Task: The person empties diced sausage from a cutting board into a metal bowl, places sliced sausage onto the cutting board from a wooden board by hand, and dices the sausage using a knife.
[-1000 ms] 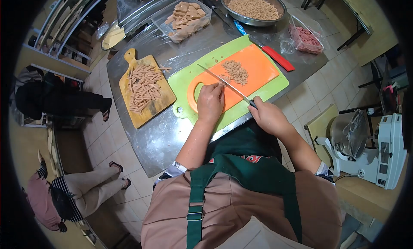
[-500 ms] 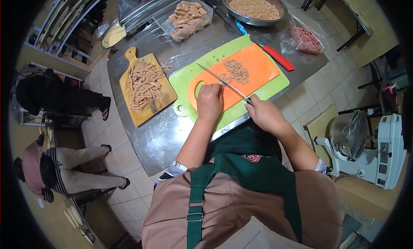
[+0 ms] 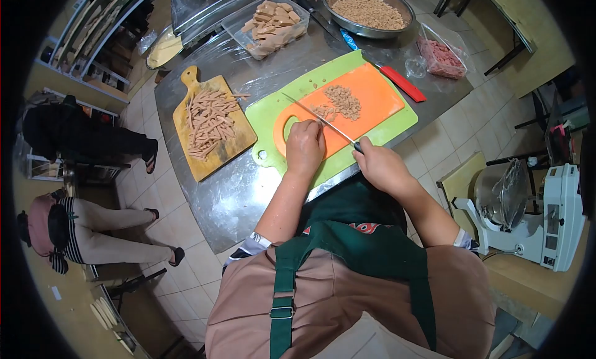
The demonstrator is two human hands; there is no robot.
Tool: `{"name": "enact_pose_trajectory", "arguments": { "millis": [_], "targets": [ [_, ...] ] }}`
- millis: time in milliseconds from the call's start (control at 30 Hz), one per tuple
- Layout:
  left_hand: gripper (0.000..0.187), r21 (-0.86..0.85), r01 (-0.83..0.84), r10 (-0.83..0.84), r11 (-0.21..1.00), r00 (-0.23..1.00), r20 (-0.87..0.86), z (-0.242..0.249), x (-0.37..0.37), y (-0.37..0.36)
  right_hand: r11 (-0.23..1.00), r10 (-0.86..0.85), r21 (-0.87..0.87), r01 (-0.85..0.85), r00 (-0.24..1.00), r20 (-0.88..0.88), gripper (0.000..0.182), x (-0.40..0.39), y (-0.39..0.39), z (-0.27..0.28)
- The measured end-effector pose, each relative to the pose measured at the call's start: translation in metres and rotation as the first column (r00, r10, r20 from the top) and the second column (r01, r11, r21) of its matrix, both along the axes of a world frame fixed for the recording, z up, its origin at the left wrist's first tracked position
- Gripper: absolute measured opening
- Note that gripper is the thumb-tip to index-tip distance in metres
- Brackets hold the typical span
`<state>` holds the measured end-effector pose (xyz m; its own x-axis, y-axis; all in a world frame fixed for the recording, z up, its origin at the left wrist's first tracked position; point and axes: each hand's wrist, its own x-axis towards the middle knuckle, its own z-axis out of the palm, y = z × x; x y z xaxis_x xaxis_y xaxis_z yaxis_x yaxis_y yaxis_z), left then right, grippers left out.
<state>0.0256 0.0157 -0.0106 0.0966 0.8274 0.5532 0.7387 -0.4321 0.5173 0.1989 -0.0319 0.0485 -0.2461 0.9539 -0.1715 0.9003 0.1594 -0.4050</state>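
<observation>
My right hand [image 3: 380,165] is wrapped round the black handle of a kitchen knife [image 3: 337,130], whose long blade slants up and left across the orange cutting board [image 3: 372,106]. My left hand [image 3: 305,147] rests on that board with its fingers curled down close to the blade; what they press on is hidden beneath them. Just beyond the blade lies a pile of small diced pinkish-brown sausage pieces [image 3: 343,103]. The orange board sits on a larger green cutting board [image 3: 268,120]. To the left, a wooden paddle board [image 3: 205,166] carries many thin sausage strips [image 3: 211,120].
At the back are a clear plastic tub [image 3: 267,49] of sausage chunks and a steel bowl [image 3: 372,31] of crumbly bits. A red-handled knife [image 3: 402,83] lies beside a bag of pink minced meat [image 3: 442,58]. A stand mixer [image 3: 521,228] is at right; two people are at left.
Both hands and the knife stay almost in place, with the blade shifted very slightly left. At left, the person in light trousers has moved a little.
</observation>
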Motion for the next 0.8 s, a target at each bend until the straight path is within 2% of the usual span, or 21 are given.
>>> {"name": "enact_pose_trajectory", "arguments": {
  "millis": [133, 200, 367, 500, 733, 800],
  "targets": [
    [0.005, -0.052, -0.021, 0.019, 0.998, 0.998, -0.056, 0.0, -0.001, -0.002, 1.0, 0.01, -0.015, -0.009, 0.998, 0.068, 0.023, 0.002, -0.02, 0.03],
    [0.004, -0.059, -0.021, 0.019, 0.998, 0.999, -0.045, 0.003, 0.0, -0.003, 0.997, 0.005, -0.075, 0.002, 0.995, 0.097, 0.023, 0.002, -0.026, 0.033],
    [0.005, -0.082, -0.036, 0.034, 0.996, 0.999, -0.032, 0.003, 0.0, -0.001, 1.0, -0.008, -0.02, 0.009, 1.0, 0.024, 0.024, -0.009, -0.005, -0.008],
    [0.005, -0.072, -0.03, 0.029, 0.997, 0.999, -0.02, 0.004, -0.002, -0.003, 0.999, 0.006, -0.037, -0.008, 0.999, -0.047, 0.025, -0.003, 0.006, -0.006],
    [0.005, -0.081, -0.009, 0.008, 0.997, 1.0, -0.016, 0.003, -0.002, -0.003, 0.999, 0.03, 0.031, -0.031, 0.999, 0.038, 0.025, 0.005, -0.027, 0.022],
    [0.005, -0.074, -0.006, 0.005, 0.997, 1.0, -0.013, 0.004, -0.003, -0.002, 0.999, -0.013, -0.048, 0.014, 0.999, 0.03, 0.025, 0.002, -0.027, 0.017]
  ]
}}
